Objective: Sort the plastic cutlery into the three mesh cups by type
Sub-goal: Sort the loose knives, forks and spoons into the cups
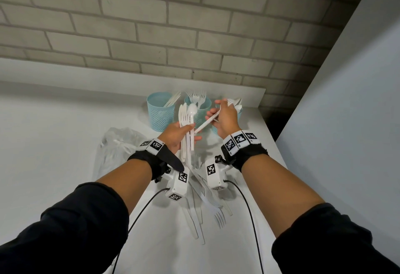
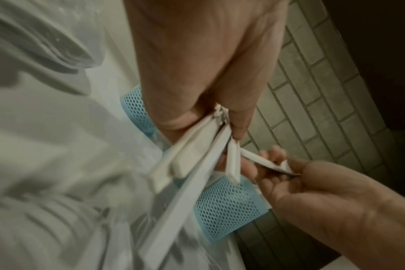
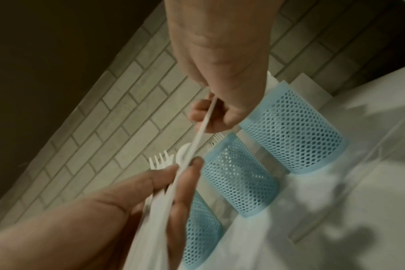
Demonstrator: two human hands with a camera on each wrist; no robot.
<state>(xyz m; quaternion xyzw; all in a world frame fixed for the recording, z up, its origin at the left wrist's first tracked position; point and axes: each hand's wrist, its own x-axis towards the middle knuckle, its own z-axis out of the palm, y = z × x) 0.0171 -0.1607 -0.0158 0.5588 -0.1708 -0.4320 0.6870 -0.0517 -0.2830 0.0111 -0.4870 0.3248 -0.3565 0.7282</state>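
Loose cutlery lies on the table nearest us. Left hand grips a bundle, heads toward three cups. Right hand pinches one piece, perhaps a knife, slanting leftward; only the head view shows forks in the middle cup.

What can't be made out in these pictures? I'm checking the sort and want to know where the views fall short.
- Piece pinched by the right hand: its working end sits behind the fingers in all views, so its type is unclear.
- Right cup: mostly behind that hand in the head view; contents barely show.
- Bundle in the left hand: pieces overlap; count uncertain.
- Loose cutlery: partly under the wrist cameras.
- Plastic bag: contents unreadable.
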